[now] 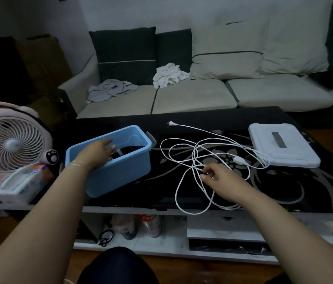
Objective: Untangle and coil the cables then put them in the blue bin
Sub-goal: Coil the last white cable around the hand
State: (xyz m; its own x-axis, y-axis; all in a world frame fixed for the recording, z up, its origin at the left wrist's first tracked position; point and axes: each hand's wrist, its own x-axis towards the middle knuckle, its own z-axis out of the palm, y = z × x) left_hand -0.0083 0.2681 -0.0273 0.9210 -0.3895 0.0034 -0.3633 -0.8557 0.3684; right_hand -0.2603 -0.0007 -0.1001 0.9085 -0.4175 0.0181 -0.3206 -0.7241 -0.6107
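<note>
The person's left hand (98,150) reached over the near rim of the light blue plastic bin (120,171), which stood tilted on the left part of the black glossy coffee table (284,187). Its fingers were stretched into the bin and lay relaxed, just above a coiled black cable (128,150) that rested inside; the hand gripped nothing that could be seen. The right hand (221,175) was lower on the table, to the right of the bin. Its thumb and forefinger pinched a strand of the long white power cable (184,181), which lay in loose tangled loops on the table surface. The two-pin plug (171,124) of this cable pointed to the far edge, and a small white inline switch (239,160) lay just beside the right hand. A flat white plastic lid (280,144) rested on the right side of the table, touching some loops. A pale pink round fan (10,144) stood at the left, near the bin.
</note>
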